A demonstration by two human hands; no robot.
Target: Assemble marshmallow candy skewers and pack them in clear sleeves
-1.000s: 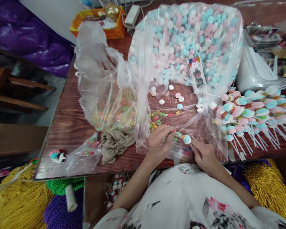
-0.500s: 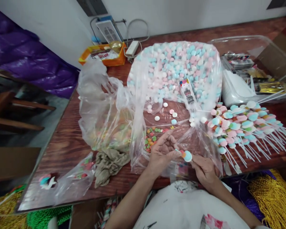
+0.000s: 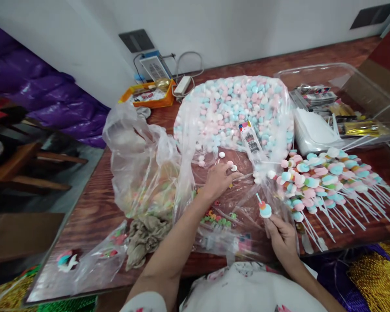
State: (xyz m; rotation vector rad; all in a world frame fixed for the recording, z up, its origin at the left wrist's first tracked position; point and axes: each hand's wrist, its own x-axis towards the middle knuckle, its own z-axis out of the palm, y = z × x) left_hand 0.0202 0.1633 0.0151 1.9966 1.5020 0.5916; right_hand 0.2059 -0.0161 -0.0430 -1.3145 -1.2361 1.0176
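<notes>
Through the head camera, taking the left hand as my clock centre, I see its thumb and fingers spread around a loose white candy; I can't tell whether they touch it. The right hand, at about four o'clock, pinches the lower end of a candy stick, which stands slightly tilted over the plastic. Ring-shaped pieces lie at six. A bag of pastel candies fills twelve, a clear tub sits at two, piled candy sticks at three and a brown cloth near eight.
</notes>
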